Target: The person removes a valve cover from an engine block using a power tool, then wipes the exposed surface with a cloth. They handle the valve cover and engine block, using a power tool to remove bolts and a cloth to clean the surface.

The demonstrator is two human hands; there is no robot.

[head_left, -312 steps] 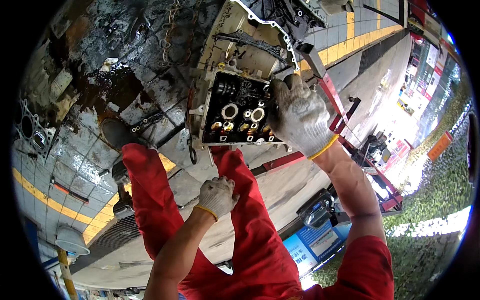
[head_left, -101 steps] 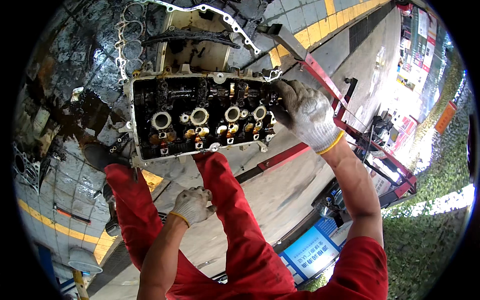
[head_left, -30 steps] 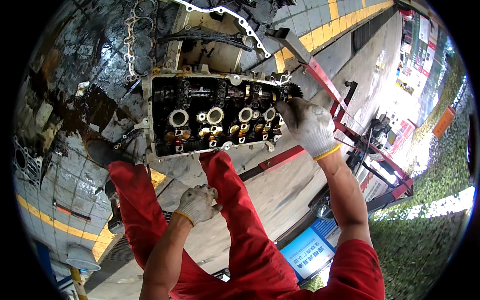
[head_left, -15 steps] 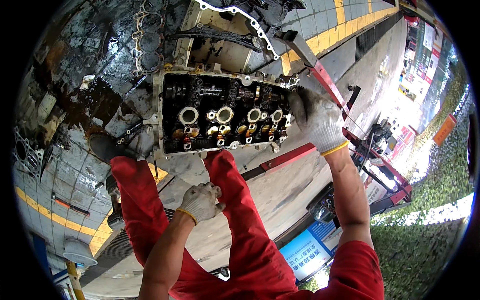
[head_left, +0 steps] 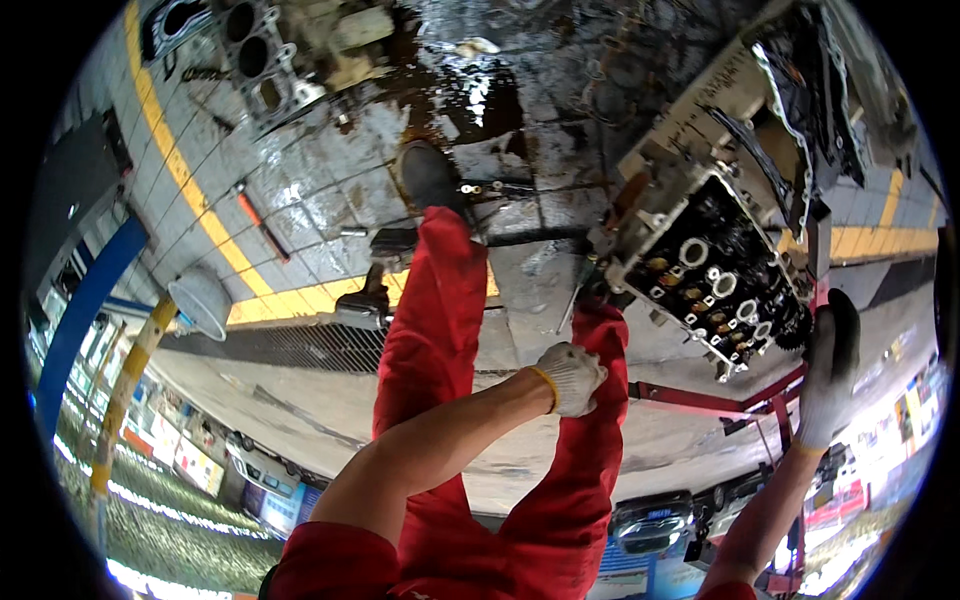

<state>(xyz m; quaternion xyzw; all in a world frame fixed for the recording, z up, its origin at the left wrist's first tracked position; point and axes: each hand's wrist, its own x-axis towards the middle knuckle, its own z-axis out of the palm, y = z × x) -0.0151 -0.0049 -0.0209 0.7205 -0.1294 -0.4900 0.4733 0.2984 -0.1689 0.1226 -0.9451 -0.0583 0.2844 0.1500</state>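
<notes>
My left hand [head_left: 575, 380], in a white knit glove with a yellow cuff, rests closed against my right trouser leg [head_left: 590, 440]. Nothing shows in its curled fingers. My right hand [head_left: 830, 370], in a glove blackened at the fingers, has its fingers stretched out beside the far right end of an engine cylinder head [head_left: 690, 215]. It appears close to a dark toothed wheel [head_left: 795, 328] there; I cannot tell whether they touch. The cylinder head is oily black inside, with a row of round pale-rimmed openings.
Red metal stand legs [head_left: 690, 400] lie beneath the engine. Behind it sit a pale gasket [head_left: 785, 110] and oily parts. On the tiles are an engine block [head_left: 255, 50], an orange-handled tool [head_left: 255, 215], a drill-like power tool [head_left: 365, 300] and a grey basin [head_left: 203, 300]. Oil wets the floor.
The view has swung left, so the cylinder head now appears far right and tilted. My right hand's fingers, earlier at the head's end, are now straighter beside it. My left hand stays at my leg.
</notes>
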